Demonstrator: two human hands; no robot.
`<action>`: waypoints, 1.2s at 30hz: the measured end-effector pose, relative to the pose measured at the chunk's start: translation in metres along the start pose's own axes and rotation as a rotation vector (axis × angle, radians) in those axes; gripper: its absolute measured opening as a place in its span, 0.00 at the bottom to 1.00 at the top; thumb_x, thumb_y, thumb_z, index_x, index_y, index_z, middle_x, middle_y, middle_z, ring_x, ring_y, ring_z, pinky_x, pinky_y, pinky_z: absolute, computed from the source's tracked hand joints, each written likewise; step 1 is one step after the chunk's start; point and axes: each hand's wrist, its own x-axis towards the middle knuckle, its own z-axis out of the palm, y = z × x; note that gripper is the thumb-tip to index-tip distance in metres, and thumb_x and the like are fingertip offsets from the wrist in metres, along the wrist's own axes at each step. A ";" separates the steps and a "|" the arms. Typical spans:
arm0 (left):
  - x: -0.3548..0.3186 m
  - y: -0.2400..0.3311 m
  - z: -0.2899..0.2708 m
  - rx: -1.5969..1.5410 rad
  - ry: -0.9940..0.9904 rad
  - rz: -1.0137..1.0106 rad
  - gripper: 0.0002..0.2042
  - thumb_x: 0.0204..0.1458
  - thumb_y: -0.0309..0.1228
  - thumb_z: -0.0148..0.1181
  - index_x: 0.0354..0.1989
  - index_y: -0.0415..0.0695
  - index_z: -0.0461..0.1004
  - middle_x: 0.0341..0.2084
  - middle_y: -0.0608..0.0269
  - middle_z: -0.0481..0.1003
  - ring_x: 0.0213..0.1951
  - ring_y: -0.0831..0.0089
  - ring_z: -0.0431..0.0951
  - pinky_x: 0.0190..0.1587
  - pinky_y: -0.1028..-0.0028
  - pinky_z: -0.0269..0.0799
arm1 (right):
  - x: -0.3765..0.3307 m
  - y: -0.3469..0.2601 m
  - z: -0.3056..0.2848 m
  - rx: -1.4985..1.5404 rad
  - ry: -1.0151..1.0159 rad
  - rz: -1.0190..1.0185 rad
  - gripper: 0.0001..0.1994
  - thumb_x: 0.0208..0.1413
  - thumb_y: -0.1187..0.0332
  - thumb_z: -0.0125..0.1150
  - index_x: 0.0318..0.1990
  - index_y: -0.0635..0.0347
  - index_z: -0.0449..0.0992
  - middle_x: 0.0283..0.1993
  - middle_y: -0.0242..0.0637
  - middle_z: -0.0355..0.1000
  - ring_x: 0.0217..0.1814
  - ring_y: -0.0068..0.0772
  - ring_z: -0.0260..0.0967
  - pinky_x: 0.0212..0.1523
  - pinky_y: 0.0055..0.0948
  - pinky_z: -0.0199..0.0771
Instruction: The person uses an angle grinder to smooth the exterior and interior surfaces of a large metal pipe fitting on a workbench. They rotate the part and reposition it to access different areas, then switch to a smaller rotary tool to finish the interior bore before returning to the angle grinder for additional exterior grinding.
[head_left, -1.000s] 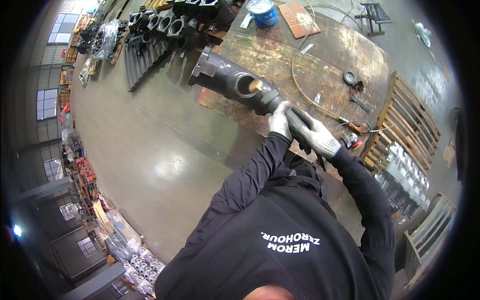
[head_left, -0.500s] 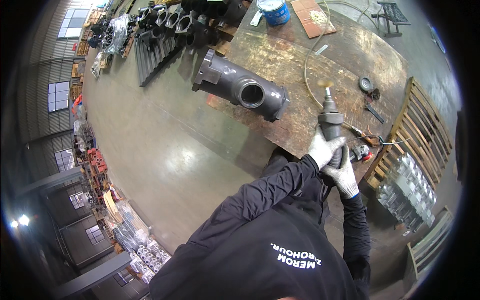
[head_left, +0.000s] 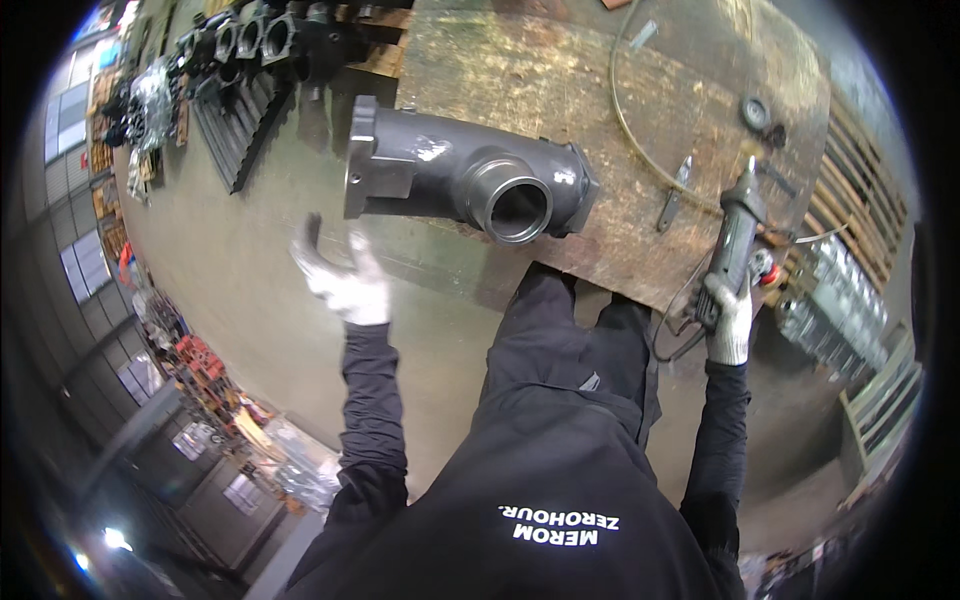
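Note:
In my right hand (head_left: 732,315), gloved in white, is a dark grey straight die grinder (head_left: 736,240). Its nose points away from me over the table's right part, and the small tip is blurred. My left hand (head_left: 350,285), also gloved, is off to the left with its fingers spread, holding nothing. It is just below the flanged left end of a large dark metal pipe casting (head_left: 430,160) and does not appear to touch it. The casting lies along the near left edge of the worn table (head_left: 520,60), its round, machined side opening turned toward me.
A thin hose (head_left: 622,110) curves over the table. A narrow hand tool (head_left: 673,200) and a round black disc (head_left: 755,113) lie there. Right of the table are a wooden pallet (head_left: 865,190) and a silver metal block (head_left: 840,300). Dark castings (head_left: 250,40) stand far left.
My left hand has let go of the grinder and swung left toward the casting. My right hand has moved right with the grinder. The view has shifted, bringing the casting closer.

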 end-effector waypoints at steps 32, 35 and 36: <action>0.116 -0.017 0.120 -0.114 -0.430 -0.282 0.25 0.63 0.47 0.60 0.38 0.28 0.79 0.26 0.63 0.78 0.29 0.80 0.73 0.33 0.75 0.71 | 0.097 0.060 -0.002 0.055 0.067 -0.087 0.38 0.53 0.74 0.68 0.71 0.63 0.57 0.41 0.40 0.76 0.30 0.29 0.76 0.30 0.27 0.78; 0.127 -0.016 0.129 -0.162 -0.434 -0.305 0.25 0.63 0.46 0.61 0.40 0.27 0.80 0.29 0.59 0.80 0.31 0.79 0.76 0.37 0.76 0.73 | 0.098 0.065 0.001 0.045 0.112 -0.092 0.39 0.53 0.75 0.68 0.71 0.63 0.56 0.39 0.39 0.75 0.30 0.28 0.75 0.30 0.27 0.77; 0.129 -0.016 0.131 -0.134 -0.430 -0.300 0.25 0.63 0.46 0.61 0.40 0.27 0.80 0.29 0.60 0.80 0.31 0.79 0.76 0.37 0.76 0.73 | 0.099 0.068 0.002 0.057 0.128 -0.062 0.39 0.53 0.75 0.68 0.72 0.63 0.56 0.39 0.38 0.75 0.30 0.28 0.75 0.30 0.27 0.77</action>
